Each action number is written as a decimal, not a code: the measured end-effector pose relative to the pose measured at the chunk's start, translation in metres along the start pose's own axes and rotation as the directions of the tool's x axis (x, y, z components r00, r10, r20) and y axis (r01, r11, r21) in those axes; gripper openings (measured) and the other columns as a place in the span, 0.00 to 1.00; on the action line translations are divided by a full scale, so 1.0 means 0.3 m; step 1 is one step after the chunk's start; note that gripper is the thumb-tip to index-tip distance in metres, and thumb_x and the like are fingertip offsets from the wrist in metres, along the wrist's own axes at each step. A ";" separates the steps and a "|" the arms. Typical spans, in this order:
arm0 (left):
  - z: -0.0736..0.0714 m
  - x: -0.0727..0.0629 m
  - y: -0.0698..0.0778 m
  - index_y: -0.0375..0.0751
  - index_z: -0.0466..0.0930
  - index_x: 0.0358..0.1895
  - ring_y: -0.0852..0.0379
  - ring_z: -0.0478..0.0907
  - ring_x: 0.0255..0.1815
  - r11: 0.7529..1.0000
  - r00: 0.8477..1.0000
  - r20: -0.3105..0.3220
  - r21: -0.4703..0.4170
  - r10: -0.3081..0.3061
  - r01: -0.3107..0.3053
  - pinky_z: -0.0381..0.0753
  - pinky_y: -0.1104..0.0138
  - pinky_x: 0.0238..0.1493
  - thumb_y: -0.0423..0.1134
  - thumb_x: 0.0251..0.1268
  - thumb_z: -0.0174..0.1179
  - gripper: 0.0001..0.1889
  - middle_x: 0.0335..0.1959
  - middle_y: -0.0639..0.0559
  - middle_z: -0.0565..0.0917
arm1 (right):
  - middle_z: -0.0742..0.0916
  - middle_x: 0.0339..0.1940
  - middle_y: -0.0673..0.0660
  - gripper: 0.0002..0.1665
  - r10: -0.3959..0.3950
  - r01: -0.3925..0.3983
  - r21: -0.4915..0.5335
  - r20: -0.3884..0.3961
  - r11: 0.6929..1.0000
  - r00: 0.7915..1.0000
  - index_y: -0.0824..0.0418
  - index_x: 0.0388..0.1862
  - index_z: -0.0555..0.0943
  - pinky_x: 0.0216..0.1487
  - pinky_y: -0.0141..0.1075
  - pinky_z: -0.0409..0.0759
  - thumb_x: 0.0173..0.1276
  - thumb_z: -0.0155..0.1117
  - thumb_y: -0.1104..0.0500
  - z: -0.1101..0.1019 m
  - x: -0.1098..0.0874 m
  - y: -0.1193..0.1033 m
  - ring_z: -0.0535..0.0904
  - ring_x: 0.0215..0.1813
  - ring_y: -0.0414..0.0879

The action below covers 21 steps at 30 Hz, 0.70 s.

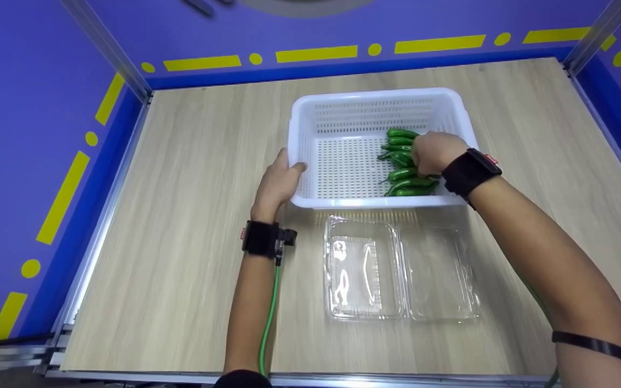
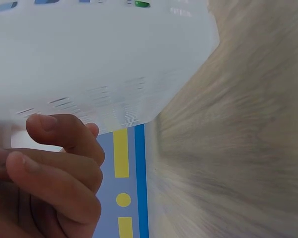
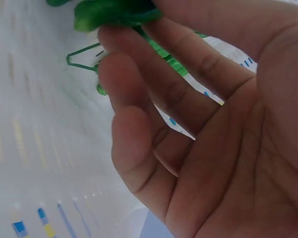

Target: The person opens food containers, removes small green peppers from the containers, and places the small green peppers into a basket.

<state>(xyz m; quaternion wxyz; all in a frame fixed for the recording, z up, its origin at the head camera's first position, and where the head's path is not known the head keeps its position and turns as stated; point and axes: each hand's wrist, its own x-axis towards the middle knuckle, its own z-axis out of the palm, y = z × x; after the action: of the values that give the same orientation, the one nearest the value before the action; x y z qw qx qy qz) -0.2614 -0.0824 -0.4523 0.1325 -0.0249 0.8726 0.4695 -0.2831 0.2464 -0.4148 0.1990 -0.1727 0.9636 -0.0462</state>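
A white plastic basket [image 1: 375, 202] with slotted walls stands on the table, green chili peppers [image 1: 405, 173] lying along its right side. My left hand [image 1: 278, 182] holds the basket's left wall, thumb over the rim and the other fingers outside. In the left wrist view those fingers [image 2: 64, 173] are bent beside the white wall. Reaching into the basket from the right, my right hand [image 1: 440, 152] is over the peppers. The right wrist view shows it pinching a green chili pepper [image 3: 107, 15] between thumb and fingertips, the other fingers loosely bent.
In front of the basket lies a clear plastic clamshell box [image 1: 364, 275], opened flat with its two halves side by side. The wooden table [image 1: 197, 215] is bordered by blue panels [image 1: 321, 32] with yellow marks. A green cable [image 1: 270, 318] runs along my left forearm.
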 end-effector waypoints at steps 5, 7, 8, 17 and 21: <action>0.000 0.004 -0.002 0.47 0.64 0.72 0.49 0.84 0.49 1.000 1.000 0.005 -0.003 -0.002 0.002 0.81 0.57 0.49 0.48 0.74 0.50 0.26 0.57 0.43 0.83 | 0.64 0.12 0.47 0.28 0.014 -0.015 0.010 0.026 1.000 1.000 0.52 0.09 0.62 0.21 0.35 0.57 0.53 0.72 0.65 0.002 0.002 0.001 0.60 0.19 0.44; -0.002 0.003 -0.004 0.47 0.64 0.72 0.49 0.84 0.49 1.000 1.000 0.009 -0.004 -0.004 0.004 0.81 0.57 0.49 0.48 0.74 0.50 0.26 0.57 0.44 0.83 | 0.65 0.12 0.46 0.29 0.017 -0.018 0.017 0.030 1.000 0.999 0.52 0.09 0.63 0.22 0.35 0.59 0.56 0.74 0.61 0.000 0.001 0.003 0.62 0.19 0.44; -0.003 0.003 -0.005 0.47 0.64 0.71 0.49 0.84 0.49 1.000 1.000 0.010 -0.003 -0.004 0.004 0.81 0.57 0.49 0.49 0.74 0.50 0.26 0.57 0.44 0.83 | 0.65 0.12 0.46 0.29 0.019 -0.020 0.025 0.030 0.999 0.999 0.52 0.10 0.63 0.22 0.35 0.60 0.58 0.73 0.59 -0.003 0.000 0.003 0.62 0.19 0.43; -0.017 -0.009 -0.025 0.46 0.64 0.70 0.48 0.85 0.48 1.000 1.000 0.001 0.016 0.009 -0.009 0.82 0.56 0.47 0.49 0.74 0.50 0.25 0.54 0.42 0.84 | 0.81 0.24 0.55 0.22 0.050 -0.041 0.090 -0.108 0.995 0.993 0.62 0.31 0.82 0.28 0.40 0.68 0.70 0.65 0.43 -0.093 -0.078 -0.007 0.71 0.25 0.48; -0.028 -0.012 -0.032 0.46 0.64 0.70 0.48 0.85 0.48 0.999 1.000 -0.007 0.041 -0.013 0.013 0.81 0.58 0.46 0.52 0.75 0.49 0.26 0.54 0.43 0.84 | 0.88 0.36 0.61 0.27 0.042 -0.014 0.136 -0.211 0.991 0.977 0.64 0.46 0.84 0.31 0.43 0.72 0.70 0.64 0.40 -0.132 -0.147 -0.036 0.78 0.31 0.52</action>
<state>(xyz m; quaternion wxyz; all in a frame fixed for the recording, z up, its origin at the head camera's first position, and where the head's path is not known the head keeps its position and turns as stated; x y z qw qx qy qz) -0.2580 -0.0949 -0.4548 0.1331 -0.0294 0.8824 0.4504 -0.2574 0.2525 -0.3606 0.1062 -0.1394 0.9764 -0.1262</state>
